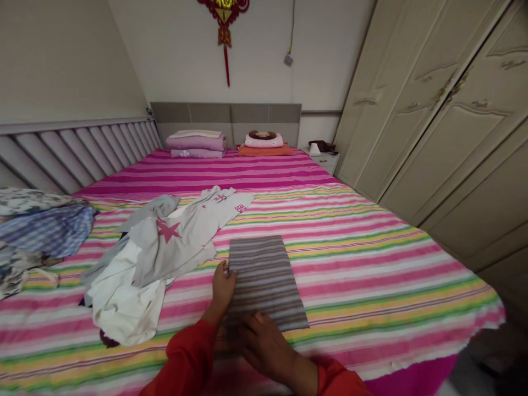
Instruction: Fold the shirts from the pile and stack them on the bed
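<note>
Grey cloth [266, 275], L hand [223, 283] @edge, illegible txt [240, 208]

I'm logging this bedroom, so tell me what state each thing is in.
Striped gray cloth: laid flat
Star-printed fabric: loose, crumpled
Blue checked cloth: heaped, rumpled
Striped bedspread: spread out
Lilac bedding: folded, stacked
Pink bundle: stacked on orange cloth
Wardrobe doors: closed
Nightstand drawer: appears shut

This is a bedroom in a home, shown by a wide bed [350, 258] with a grey headboard [206, 114] and folded bedding [196, 144] at its head. Beside it are a small bedside cabinet [325, 160] and tall panelled wardrobe doors [437, 132]; a red tasselled ornament [225, 37] decorates the wall [264, 77].
</note>
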`<state>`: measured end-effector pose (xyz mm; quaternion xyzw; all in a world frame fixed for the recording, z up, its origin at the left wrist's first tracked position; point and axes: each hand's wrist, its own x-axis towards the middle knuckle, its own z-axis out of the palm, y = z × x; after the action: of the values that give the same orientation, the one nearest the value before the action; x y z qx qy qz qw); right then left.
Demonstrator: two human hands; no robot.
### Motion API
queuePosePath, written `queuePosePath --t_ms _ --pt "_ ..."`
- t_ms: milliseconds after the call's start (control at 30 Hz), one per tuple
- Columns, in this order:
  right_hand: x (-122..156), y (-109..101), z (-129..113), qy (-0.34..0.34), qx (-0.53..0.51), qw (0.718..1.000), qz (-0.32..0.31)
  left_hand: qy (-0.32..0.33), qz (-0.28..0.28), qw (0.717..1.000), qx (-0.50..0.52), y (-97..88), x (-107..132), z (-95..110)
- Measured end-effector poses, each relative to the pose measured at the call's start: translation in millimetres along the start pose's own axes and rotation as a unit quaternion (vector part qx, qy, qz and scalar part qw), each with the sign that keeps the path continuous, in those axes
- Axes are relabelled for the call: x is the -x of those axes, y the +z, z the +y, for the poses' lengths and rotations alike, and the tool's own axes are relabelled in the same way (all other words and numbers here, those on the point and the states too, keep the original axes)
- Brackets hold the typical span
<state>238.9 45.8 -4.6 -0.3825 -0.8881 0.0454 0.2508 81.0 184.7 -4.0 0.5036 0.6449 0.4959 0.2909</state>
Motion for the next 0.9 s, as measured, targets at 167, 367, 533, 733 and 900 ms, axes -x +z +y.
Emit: queuePosePath --t_ms 167,367,533,733,900 --pt "-23 -25 25 0.142 0.027 0.982 0.12 0.269 -0.067 0.937 -0.215 19.6 12 21" --pt "-28 -21 89 0.29 0.081 0.953 0.026 0.292 -0.162 0.847 -0.413 40.2 33 11" --pt "8 0 103 0.284 0.106 0.952 0.033 0.259 -0.144 0.851 -0.434 34.3 21 10" --pt "28 18 97 0.214 0.12 0.965 0.098 0.425 -0.328 0.779 -0.324 75.5 35 41" --pt "28 18 97 0.224 0.113 0.96 0.122 0.418 -0.414 0.733 -0.341 112.1 12 44"
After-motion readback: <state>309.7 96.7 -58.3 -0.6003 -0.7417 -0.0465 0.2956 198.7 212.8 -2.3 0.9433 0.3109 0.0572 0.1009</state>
